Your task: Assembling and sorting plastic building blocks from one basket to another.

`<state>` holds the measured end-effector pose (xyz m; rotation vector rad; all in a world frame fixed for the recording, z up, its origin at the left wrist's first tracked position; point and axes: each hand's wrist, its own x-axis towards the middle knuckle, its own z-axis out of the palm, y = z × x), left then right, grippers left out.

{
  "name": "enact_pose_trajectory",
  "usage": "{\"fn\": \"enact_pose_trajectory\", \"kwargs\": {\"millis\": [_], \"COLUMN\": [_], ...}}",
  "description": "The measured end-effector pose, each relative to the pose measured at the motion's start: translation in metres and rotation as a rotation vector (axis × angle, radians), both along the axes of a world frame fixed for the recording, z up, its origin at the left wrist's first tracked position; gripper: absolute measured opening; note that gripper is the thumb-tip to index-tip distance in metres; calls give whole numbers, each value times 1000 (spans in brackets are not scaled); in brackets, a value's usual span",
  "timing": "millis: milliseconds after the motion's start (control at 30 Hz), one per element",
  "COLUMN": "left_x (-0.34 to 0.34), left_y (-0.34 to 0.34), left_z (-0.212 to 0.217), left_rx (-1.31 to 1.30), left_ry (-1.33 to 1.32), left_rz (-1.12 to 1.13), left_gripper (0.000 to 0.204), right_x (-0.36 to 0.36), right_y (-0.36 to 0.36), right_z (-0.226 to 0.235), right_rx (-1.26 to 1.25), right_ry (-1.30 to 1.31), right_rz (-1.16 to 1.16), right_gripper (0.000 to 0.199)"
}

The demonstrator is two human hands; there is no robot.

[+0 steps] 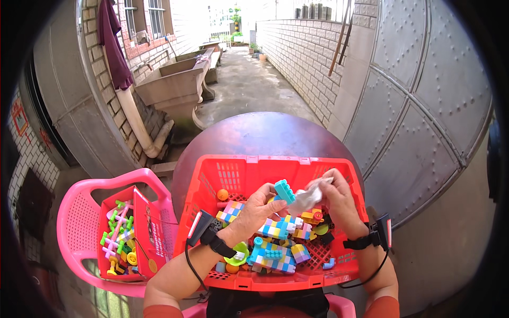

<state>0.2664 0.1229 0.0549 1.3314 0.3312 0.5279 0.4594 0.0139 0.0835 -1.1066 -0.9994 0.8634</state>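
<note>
Above a red plastic basket, my left hand is closed on a turquoise toy building block with studs along its edge. Beside it, my right hand pinches a crumpled white cloth or tissue, whose lower end hangs close to the block. Whether the cloth touches the block I cannot tell. Below my hands, joined building blocks in blue, white, yellow and purple lie in the basket. Also inside are an orange ball, a lime-green cup-like piece and a small blue block near the right front.
The basket stands on a round dark table. A pink plastic chair at the left holds a red box of colourful toy pieces. Grey metal doors rise at the right; a stone sink stands beyond the table.
</note>
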Motion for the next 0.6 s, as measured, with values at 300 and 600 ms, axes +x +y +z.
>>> {"fn": "enact_pose_trajectory", "kwargs": {"millis": [300,600], "left_x": [0,-1], "left_y": [-7,-13], "left_z": [-4,-2], "left_rx": [-232,-383], "left_ry": [-126,-277], "left_rz": [-220,-236], "left_gripper": [37,43], "right_x": [-7,-21], "right_y": [5,-2], "right_z": [-1,-14], "right_rx": [241,61], "right_ry": [378,-305], "right_rz": [14,304], "right_gripper": [15,43]}}
